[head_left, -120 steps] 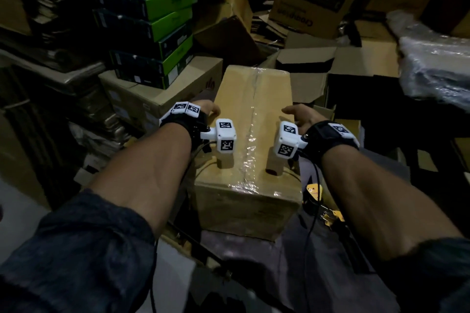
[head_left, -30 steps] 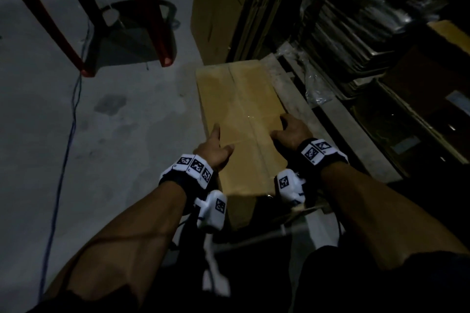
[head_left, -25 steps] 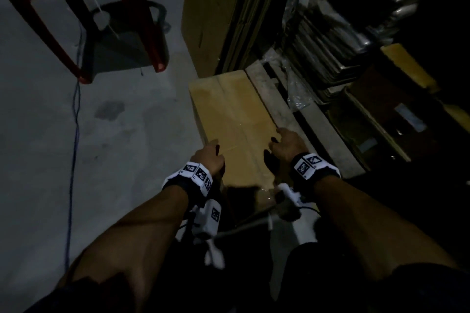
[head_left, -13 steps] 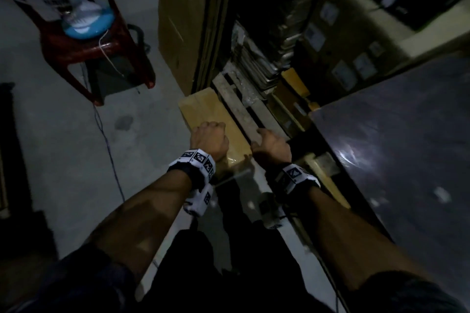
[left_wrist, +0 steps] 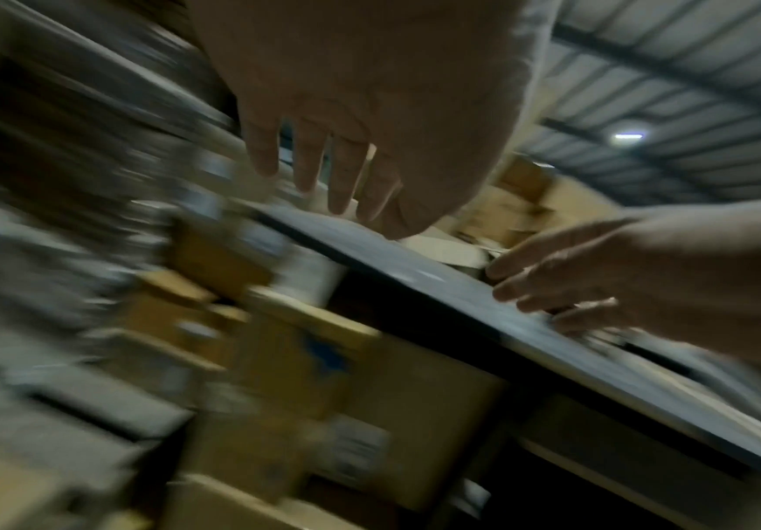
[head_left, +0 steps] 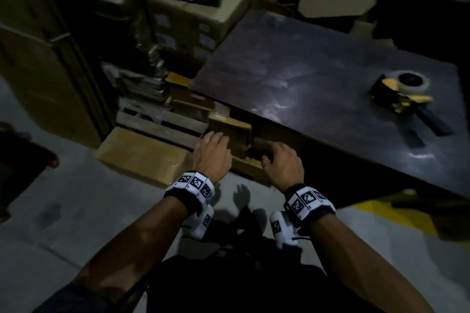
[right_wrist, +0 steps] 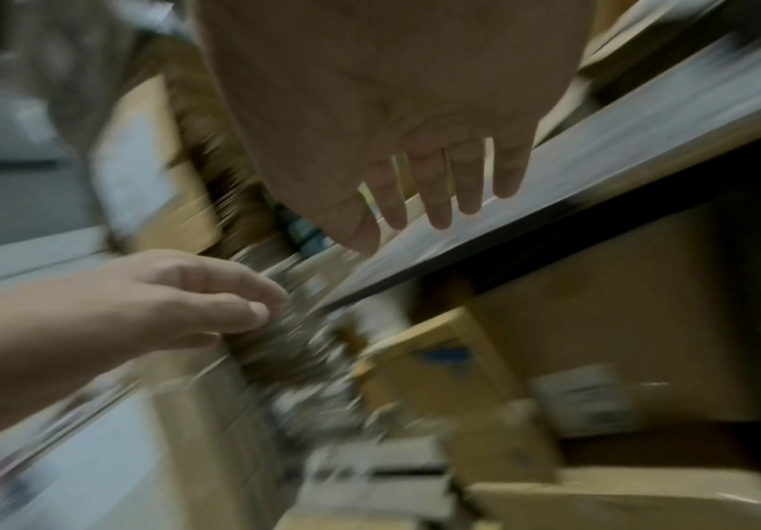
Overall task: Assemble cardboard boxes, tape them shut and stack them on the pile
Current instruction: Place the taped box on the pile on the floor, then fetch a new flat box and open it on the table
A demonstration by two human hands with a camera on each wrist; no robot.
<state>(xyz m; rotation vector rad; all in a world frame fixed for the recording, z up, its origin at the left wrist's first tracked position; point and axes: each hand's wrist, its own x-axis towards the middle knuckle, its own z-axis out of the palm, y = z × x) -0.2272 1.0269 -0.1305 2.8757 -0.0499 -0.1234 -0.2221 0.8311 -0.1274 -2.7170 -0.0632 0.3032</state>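
Hands off the box, box on the floor

Both hands have let go of the taped cardboard box (head_left: pixel 142 155), which lies flat on the floor beside a wooden pallet (head_left: pixel 162 122). Left hand (head_left: pixel 212 154) and right hand (head_left: pixel 283 162) now hang in the air side by side, fingers loosely spread and holding nothing, in front of the dark worktop (head_left: pixel 318 76). On the worktop's far right lies a tape dispenser (head_left: pixel 401 91). Both wrist views are blurred.
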